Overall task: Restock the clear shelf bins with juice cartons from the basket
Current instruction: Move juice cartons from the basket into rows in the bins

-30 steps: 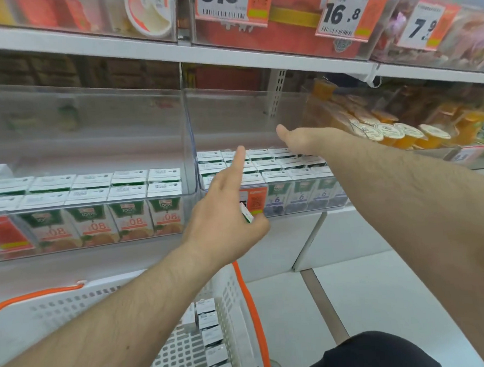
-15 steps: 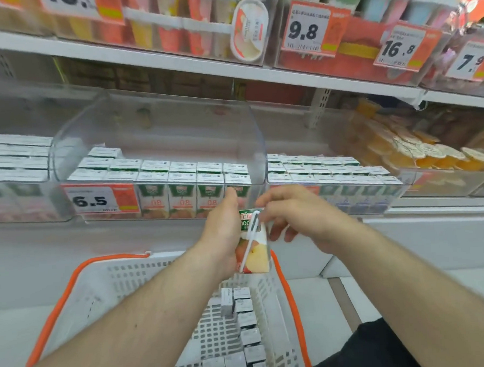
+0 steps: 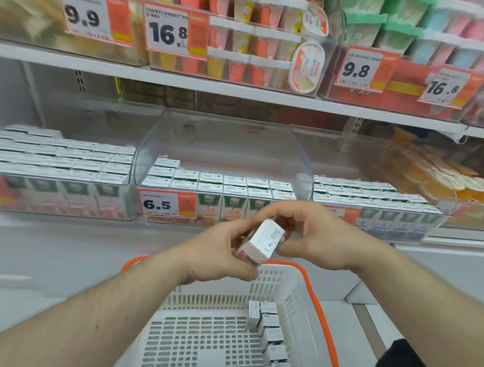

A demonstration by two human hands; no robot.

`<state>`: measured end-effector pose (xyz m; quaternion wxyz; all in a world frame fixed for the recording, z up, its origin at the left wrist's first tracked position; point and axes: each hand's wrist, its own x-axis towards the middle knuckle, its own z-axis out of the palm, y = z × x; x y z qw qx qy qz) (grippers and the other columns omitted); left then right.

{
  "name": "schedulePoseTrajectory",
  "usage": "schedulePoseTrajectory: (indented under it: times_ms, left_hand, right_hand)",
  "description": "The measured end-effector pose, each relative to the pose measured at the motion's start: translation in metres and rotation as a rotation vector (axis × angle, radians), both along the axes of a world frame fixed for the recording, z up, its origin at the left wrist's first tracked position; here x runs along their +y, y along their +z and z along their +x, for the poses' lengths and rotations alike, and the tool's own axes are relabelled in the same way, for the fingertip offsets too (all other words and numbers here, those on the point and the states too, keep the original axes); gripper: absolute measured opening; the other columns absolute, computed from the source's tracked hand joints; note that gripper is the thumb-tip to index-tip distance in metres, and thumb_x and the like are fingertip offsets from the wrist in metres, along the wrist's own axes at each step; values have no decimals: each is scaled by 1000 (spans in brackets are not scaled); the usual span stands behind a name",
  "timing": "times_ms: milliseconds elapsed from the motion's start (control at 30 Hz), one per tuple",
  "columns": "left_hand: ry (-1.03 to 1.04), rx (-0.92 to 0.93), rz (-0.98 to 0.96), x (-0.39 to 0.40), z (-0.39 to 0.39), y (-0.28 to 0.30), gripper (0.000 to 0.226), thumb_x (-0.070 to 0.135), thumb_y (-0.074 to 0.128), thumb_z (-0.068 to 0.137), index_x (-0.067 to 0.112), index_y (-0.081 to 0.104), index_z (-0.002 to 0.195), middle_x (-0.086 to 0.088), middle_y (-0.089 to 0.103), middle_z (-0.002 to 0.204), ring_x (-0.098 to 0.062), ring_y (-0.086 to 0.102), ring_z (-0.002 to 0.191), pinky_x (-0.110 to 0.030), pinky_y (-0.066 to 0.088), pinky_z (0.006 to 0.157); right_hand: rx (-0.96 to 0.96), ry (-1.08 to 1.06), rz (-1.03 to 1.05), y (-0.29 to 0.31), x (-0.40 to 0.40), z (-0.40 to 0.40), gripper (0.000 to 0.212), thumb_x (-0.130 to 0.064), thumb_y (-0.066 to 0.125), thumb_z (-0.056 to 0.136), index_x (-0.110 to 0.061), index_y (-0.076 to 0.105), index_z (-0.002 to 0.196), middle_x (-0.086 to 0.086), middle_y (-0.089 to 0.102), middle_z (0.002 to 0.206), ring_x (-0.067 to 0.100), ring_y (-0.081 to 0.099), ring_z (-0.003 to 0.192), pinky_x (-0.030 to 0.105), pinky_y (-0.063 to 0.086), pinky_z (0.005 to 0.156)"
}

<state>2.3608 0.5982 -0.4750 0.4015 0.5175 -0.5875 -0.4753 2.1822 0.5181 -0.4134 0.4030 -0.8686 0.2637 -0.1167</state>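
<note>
Here, head view, centre of frame: both hands hold one juice carton (image 3: 266,242), tilted with its white top toward the camera. The left hand (image 3: 216,257) grips its lower left side, fingers curled around it; the right hand (image 3: 316,235) pinches its upper right end. Below, in the lower centre, the white basket (image 3: 213,291) with orange handle (image 3: 320,305) contains more cartons (image 3: 271,339) along its right wall. Behind the hands, mid-frame, the clear shelf bin (image 3: 222,145) holds rows of cartons behind a 6.5 price tag (image 3: 166,202); neighbouring bins at left and right are likewise stocked.
</note>
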Motion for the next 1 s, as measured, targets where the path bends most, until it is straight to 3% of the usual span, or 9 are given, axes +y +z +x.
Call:
schedulePoseTrajectory:
  times_ms: [133, 233, 367, 467, 600, 667, 733, 833, 1000]
  left_hand:
    - [328, -75, -151, 3, 11, -7, 54, 2, 88, 65, 30, 63, 104, 7, 69, 92, 5, 63, 78, -15, 49, 68]
    - [578, -151, -273, 6, 23, -21, 49, 14, 91, 61, 35, 58, 92, 8, 65, 94, 3, 59, 79, -16, 45, 70]
    - [813, -188, -378, 4, 32, -29, 52, 21, 92, 60, 40, 54, 90, 15, 56, 97, 5, 54, 90, -8, 41, 70]
    - [872, -358, -491, -1, 39, -29, 49, 16, 88, 60, 29, 60, 99, 14, 53, 98, 2, 49, 87, -5, 36, 74]
    - [853, -397, -542, -5, 57, -22, 59, 17, 82, 64, 18, 59, 118, 6, 54, 116, -4, 48, 107, 1, 29, 89]
    - [861, -541, -559, -6, 68, -15, 68, 25, 79, 69, 20, 51, 130, 3, 51, 132, -11, 42, 123, -12, 25, 105]
    - [842, -824, -399, -3, 80, -7, 74, 38, 73, 78, 25, 40, 143, 3, 35, 151, -18, 22, 143, -35, 13, 117]
    - [678, -1187, -86, 0, 87, -7, 74, 50, 54, 89, 38, 15, 151, 4, 2, 163, -26, -17, 148, -58, -7, 115]
    - [536, -1224, 92, 0, 89, -13, 87, 38, 50, 90, 43, -13, 149, 2, -22, 160, -34, -31, 143, -65, -10, 111]
  right_hand:
    - [-269, -260, 70, -5, 4, 29, 72, 25, 45, 81, -38, 57, 115, -3, 62, 121, 14, 64, 93, 29, 55, 78]
    - [-426, -485, 281, 0, 11, 49, 53, 21, 44, 82, -24, 63, 103, 6, 68, 106, 19, 67, 82, 38, 55, 78]
    - [-307, -465, 407, -3, 29, 75, 15, -6, 57, 92, -19, 65, 94, 6, 69, 84, 21, 61, 68, 37, 48, 61]
    - [-122, -346, 239, -13, 36, 94, 14, -34, 68, 87, -26, 63, 98, -6, 71, 86, 15, 64, 69, 31, 48, 59]
    - [-83, -344, -263, -5, 26, 112, 24, -29, 74, 77, -32, 59, 95, -11, 68, 89, 10, 64, 80, 31, 53, 72]
    - [-160, -390, -392, 15, 4, 118, 29, -24, 72, 80, -34, 61, 106, -11, 68, 96, 13, 62, 85, 31, 52, 78]
    - [-81, -400, -497, 34, -29, 133, 35, -18, 67, 85, -31, 59, 117, -7, 65, 105, 18, 59, 95, 33, 50, 82]
    - [136, -319, -566, 35, -81, 169, 42, -13, 63, 86, -26, 55, 125, 4, 63, 120, 28, 59, 105, 39, 51, 87]
    - [391, -179, -534, 4, -115, 225, 48, -6, 58, 86, -19, 53, 132, 5, 57, 126, 29, 61, 104, 33, 55, 77]
